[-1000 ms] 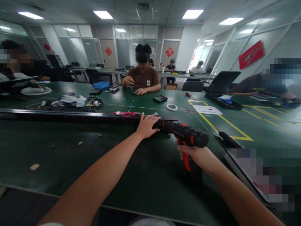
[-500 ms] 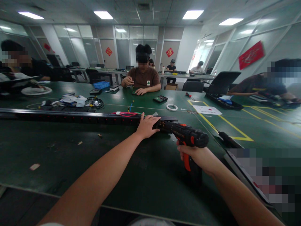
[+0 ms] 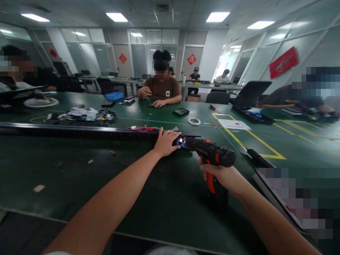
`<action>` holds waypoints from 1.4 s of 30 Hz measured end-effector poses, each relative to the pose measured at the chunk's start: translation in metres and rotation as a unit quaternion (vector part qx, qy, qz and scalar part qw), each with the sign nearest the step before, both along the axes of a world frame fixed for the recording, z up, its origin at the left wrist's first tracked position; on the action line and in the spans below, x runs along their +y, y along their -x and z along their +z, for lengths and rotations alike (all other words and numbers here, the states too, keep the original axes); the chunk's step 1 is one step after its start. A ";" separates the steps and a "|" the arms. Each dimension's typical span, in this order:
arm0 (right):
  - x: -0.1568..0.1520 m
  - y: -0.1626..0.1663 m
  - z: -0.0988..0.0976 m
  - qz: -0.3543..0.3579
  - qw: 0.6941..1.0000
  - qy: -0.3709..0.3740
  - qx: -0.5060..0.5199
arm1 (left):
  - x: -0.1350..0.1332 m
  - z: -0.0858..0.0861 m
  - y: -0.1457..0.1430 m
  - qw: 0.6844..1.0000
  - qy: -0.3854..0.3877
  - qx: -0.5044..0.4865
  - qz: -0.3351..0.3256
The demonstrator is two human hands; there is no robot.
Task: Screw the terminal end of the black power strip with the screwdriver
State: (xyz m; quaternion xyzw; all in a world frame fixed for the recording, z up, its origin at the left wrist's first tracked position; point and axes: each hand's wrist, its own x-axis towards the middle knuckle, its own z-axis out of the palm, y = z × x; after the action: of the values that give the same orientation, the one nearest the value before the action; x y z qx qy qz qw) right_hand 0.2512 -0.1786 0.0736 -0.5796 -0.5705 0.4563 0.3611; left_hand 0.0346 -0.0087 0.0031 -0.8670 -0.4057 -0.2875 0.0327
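My right hand (image 3: 221, 176) is wrapped round the grip of a black and orange cordless screwdriver (image 3: 212, 153), whose nose points left at the end of a long black power strip (image 3: 79, 131) lying across the green table (image 3: 106, 198). A small light glows at the tool's nose. My left hand (image 3: 166, 142) lies on the strip's right end, fingers pressed over it beside the tool's nose. Red and green wires (image 3: 143, 128) lie just behind the strip.
A person in a brown shirt (image 3: 162, 88) sits across the table. Cables and white parts (image 3: 85, 114), a blue bin (image 3: 114, 95), a meter (image 3: 181, 112), a white tape ring (image 3: 194, 121) and a paper sheet (image 3: 234, 124) lie beyond. Other people sit left and right.
A light has come on at the screwdriver's nose. Both hands and the strip stay where they were.
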 end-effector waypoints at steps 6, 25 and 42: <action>-0.001 0.000 0.000 0.008 1.000 0.001 0.005 | 0.000 0.000 0.000 1.000 -0.002 -0.007 -0.004; -0.001 -0.001 0.001 0.011 1.000 0.008 -0.008 | 0.001 -0.001 0.000 1.000 -0.002 0.001 0.003; -0.001 0.000 0.003 0.010 1.000 0.003 -0.018 | -0.001 0.000 0.000 1.000 -0.001 0.001 0.003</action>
State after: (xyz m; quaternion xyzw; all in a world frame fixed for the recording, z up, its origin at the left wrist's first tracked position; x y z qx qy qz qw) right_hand 0.2515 -0.1794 0.0766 -0.5831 -0.5812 0.4508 0.3449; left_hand 0.0346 -0.0094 0.0032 -0.8657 -0.4083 -0.2873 0.0349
